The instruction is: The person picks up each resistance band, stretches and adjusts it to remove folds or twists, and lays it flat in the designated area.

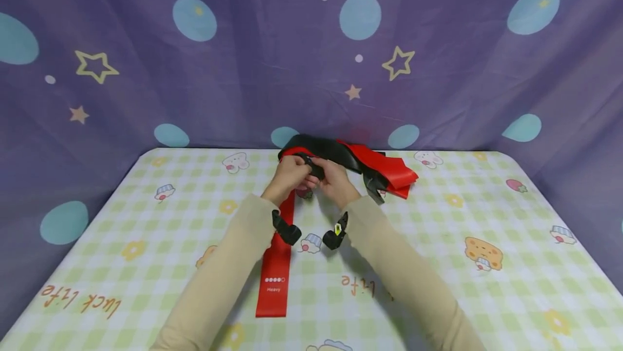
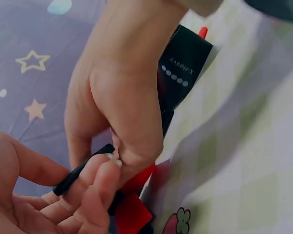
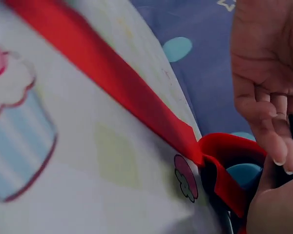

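Near the far edge of the table, my left hand (image 1: 289, 178) and right hand (image 1: 337, 180) meet over a black resistance band (image 1: 316, 169). Both pinch a narrow folded part of it; the left wrist view shows this black strip (image 2: 80, 171) running from the left hand's fingers to the right hand's fingertips. A red resistance band (image 1: 273, 291) marked "Heavy" stretches from under my left hand toward the near edge. Behind the hands, black and red lengths bunch together. The black end (image 2: 183, 66) marked "X-Heavy" shows beyond the right hand in the left wrist view.
The bands' loose red end (image 1: 399, 175) spreads to the right of my hands. A green checkered tablecloth (image 1: 428, 264) with printed figures covers the table. A purple curtain (image 1: 272, 80) hangs right behind its far edge. Black wrist mounts sit at both cuffs.
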The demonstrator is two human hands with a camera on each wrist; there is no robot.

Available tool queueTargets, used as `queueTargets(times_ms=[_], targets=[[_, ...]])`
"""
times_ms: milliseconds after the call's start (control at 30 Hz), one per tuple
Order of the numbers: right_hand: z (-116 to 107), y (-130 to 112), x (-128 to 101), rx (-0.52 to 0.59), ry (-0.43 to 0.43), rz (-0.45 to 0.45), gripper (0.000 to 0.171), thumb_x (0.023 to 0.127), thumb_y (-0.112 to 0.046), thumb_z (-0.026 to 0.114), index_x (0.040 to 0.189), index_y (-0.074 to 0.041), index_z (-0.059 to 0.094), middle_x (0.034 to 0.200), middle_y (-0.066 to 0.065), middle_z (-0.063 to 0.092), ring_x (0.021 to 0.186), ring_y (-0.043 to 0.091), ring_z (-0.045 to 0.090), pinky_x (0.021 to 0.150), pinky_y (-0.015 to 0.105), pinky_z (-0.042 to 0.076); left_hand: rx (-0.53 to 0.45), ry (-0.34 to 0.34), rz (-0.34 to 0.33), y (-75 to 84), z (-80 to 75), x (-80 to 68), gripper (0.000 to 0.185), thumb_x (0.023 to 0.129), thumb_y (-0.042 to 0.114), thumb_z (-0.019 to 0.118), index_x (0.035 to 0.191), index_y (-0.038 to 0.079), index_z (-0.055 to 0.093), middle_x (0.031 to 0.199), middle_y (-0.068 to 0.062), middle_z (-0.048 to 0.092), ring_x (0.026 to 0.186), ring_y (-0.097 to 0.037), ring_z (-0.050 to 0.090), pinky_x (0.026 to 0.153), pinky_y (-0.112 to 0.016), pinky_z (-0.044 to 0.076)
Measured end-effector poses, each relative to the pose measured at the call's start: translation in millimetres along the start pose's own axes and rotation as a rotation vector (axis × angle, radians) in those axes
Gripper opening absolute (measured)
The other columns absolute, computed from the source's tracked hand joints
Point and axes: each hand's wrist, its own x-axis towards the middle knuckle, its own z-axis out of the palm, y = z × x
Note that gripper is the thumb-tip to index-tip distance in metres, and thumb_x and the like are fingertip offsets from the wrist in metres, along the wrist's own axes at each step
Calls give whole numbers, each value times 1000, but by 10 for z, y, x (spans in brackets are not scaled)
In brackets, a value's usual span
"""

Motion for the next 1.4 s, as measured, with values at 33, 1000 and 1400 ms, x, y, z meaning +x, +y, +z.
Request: queueTargets(times_ms=[33,1000,1400], targets=[[3,-5,19,15,1,0,15,89,-3,61,103,2,59,84,2,62,69,9,59,58,17,51,9,-14,-8,5,9,-15,17,87,4,45,71,9,44,57,-1,65,47,-6,61,52,-24,52],[7,-156,283,-15,180,-73,58,80,1,70,131,1,42,99,2,58,80,11,57,78,21,53,78,-81,32,73,-45,-508,10,88,4,45,80,2,50,60,-7,67,48,-9,62,53,-25,51],[-12,-236,292,-88,197,-73,56,79,-3,73,128,0,47,89,0,58,74,11,57,74,22,53,103,-151,99,91,-71,-810,8,93,4,48,86,0,49,69,-14,70,52,-10,63,49,-21,45]])
